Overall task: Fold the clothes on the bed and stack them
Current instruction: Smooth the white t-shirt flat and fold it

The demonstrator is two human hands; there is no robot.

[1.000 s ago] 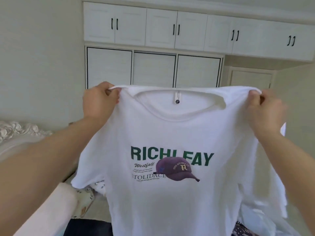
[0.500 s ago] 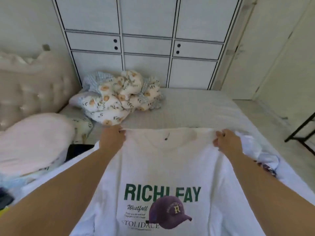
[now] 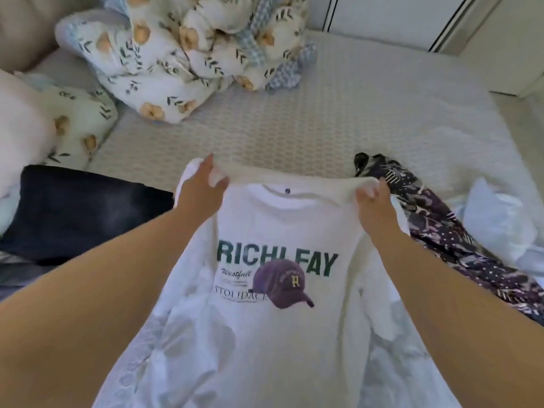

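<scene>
A white T-shirt [image 3: 273, 334] with green lettering and a purple cap print hangs spread between my hands, print side facing me, low over the bed [image 3: 338, 122]. My left hand [image 3: 203, 187] grips its left shoulder. My right hand [image 3: 374, 204] pinches its right shoulder. The collar sits between them. The shirt's lower part drapes toward me, over other white cloth.
A purple patterned garment [image 3: 447, 231] lies at the right beside crumpled white cloth [image 3: 497, 222]. A dark navy garment [image 3: 76, 207] lies at the left. A floral quilt [image 3: 188, 51] is bunched at the head of the bed, with a floral pillow [image 3: 79, 125] at the left.
The shirt was held up high in front of the wardrobe; both hands have brought it down over the bed, and my view has tilted down with it.
</scene>
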